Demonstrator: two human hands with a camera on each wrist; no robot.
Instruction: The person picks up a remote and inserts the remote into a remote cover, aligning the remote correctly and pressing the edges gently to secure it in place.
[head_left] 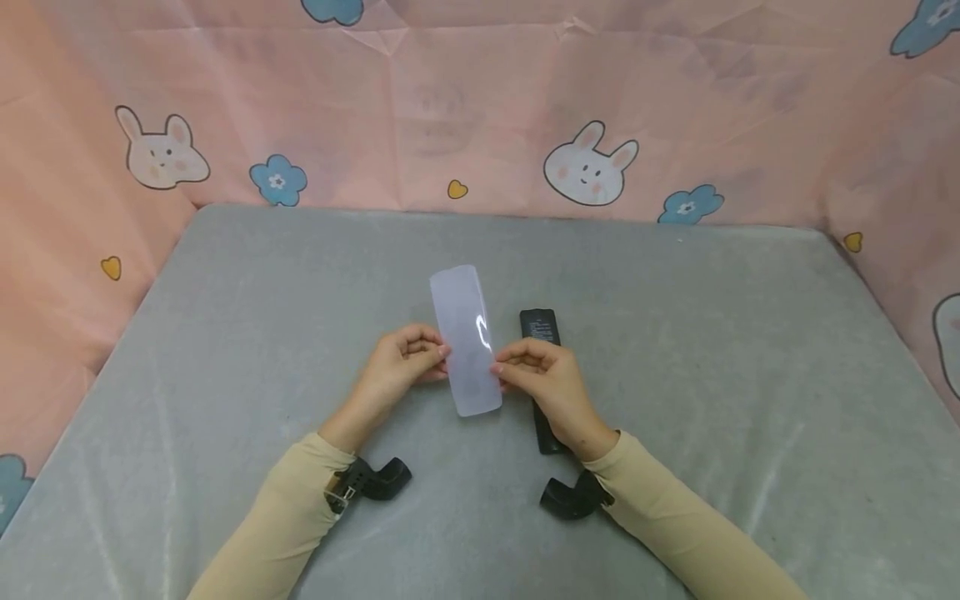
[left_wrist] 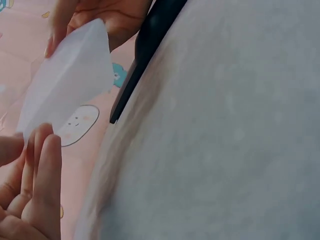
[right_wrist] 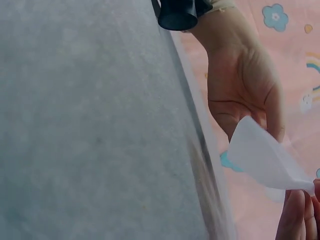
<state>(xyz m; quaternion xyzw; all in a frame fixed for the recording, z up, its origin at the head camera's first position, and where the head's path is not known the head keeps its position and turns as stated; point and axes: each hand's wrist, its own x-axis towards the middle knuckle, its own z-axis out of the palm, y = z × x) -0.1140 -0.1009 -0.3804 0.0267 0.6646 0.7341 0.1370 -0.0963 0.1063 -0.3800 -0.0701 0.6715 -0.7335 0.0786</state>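
Note:
A translucent white sleeve-like cover point(head_left: 467, 340) is held just above the grey table point(head_left: 225, 350), its long axis pointing away from me. My left hand point(head_left: 405, 367) pinches its left edge and my right hand point(head_left: 536, 371) pinches its right edge, near the lower half. A black remote control point(head_left: 542, 329) lies on the table to the right of the cover, partly hidden under my right hand. The left wrist view shows the cover point(left_wrist: 70, 80) between both hands with the remote point(left_wrist: 145, 55) behind it. In the right wrist view the cover point(right_wrist: 265, 157) shows as a white wedge.
Pink cloth with rabbits and blue flowers point(head_left: 480, 108) walls the table at the back and both sides. Black wrist camera mounts point(head_left: 375, 482) sit under both beige sleeves. Grey tabletop stretches to the left and right of the hands.

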